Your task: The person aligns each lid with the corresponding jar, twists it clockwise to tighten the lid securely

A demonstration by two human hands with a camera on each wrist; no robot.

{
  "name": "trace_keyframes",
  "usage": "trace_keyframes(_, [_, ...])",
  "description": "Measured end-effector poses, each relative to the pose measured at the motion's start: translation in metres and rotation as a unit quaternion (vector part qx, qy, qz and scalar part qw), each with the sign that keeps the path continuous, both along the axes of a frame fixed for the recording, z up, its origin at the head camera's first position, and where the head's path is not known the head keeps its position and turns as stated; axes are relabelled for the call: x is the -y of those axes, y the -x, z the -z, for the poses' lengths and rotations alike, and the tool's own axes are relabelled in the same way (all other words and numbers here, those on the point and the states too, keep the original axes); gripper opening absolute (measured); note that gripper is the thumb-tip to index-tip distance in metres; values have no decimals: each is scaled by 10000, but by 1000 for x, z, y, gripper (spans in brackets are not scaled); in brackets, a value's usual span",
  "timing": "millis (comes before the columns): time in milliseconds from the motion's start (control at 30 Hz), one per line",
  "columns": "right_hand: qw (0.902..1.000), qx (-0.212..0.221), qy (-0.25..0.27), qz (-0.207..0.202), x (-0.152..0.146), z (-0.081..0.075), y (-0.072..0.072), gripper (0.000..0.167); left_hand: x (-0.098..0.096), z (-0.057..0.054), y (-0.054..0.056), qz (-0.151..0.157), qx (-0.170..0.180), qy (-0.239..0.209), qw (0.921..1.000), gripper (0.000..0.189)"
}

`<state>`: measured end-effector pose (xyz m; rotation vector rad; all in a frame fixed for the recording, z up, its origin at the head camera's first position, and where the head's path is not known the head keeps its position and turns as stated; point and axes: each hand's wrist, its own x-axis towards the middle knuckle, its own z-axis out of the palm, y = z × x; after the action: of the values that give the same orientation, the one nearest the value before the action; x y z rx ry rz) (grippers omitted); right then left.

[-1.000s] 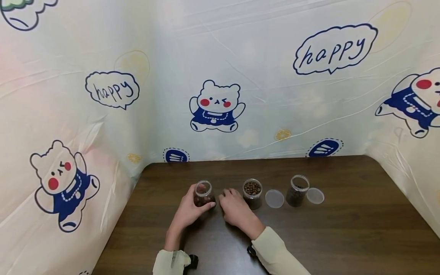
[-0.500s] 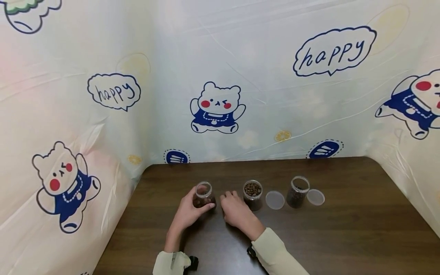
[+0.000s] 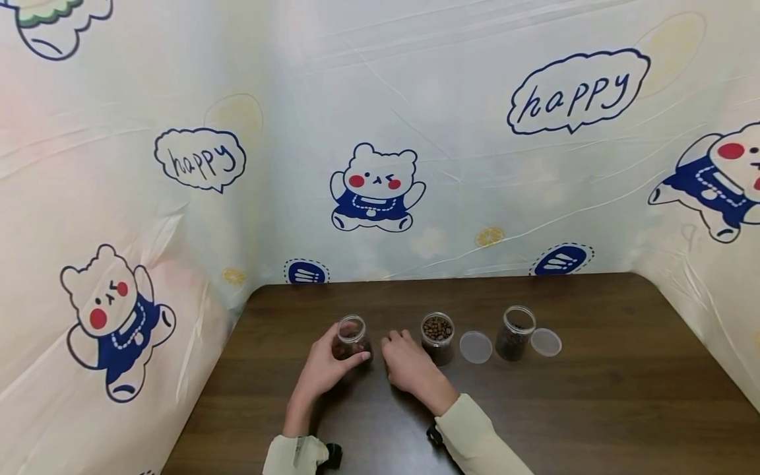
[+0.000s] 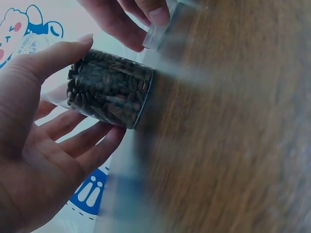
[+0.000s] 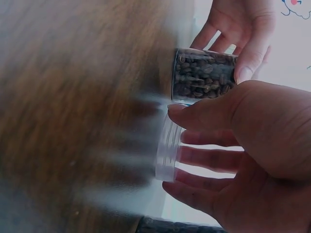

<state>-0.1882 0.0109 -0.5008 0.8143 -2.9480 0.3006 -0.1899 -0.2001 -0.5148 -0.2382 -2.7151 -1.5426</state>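
With its thumb on the near side and its fingers behind, my left hand (image 3: 323, 364) grips a clear jar (image 3: 353, 346) of dark coffee beans. The jar is upright and its mouth is uncovered in the head view. A short gap to the right, my right hand (image 3: 410, 363) pinches a translucent lid (image 5: 168, 150) close to the wooden tabletop, its thumb on one edge and fingers on the other. That lid is hidden by the hand in the head view, but its edge shows in both wrist views. The beans (image 4: 109, 87) show through the jar's side in the left wrist view.
Just right of my right hand stands a second uncovered jar (image 3: 437, 343) of coffee beans. A third uncovered jar (image 3: 514, 340) with dark contents is farther right. Two frosted lids, a left one (image 3: 475, 348) and a right one (image 3: 546, 342), lie flat on the table (image 3: 594, 409).
The head view has tilted up slightly, so the scene sits a little lower. Both hands keep their holds, and the jars and lids stay in place.
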Motion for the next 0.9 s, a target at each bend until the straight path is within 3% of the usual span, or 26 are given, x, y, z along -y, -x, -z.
trace_keyframes(267, [9999, 76, -83, -10, -2, 0, -2, 19, 0, -4, -2, -14, -11, 40, 10000, 57])
trace_keyframes(500, [9999, 80, -91, -76, -3, -9, -2, 16, -1, -14, 0, 52, -153, 102, 9998, 57])
trace_keyframes(900, [9979, 641, -15, -108, -9, -28, -11, 20, -3, -27, -4, 273, -274, 158, 9991, 54])
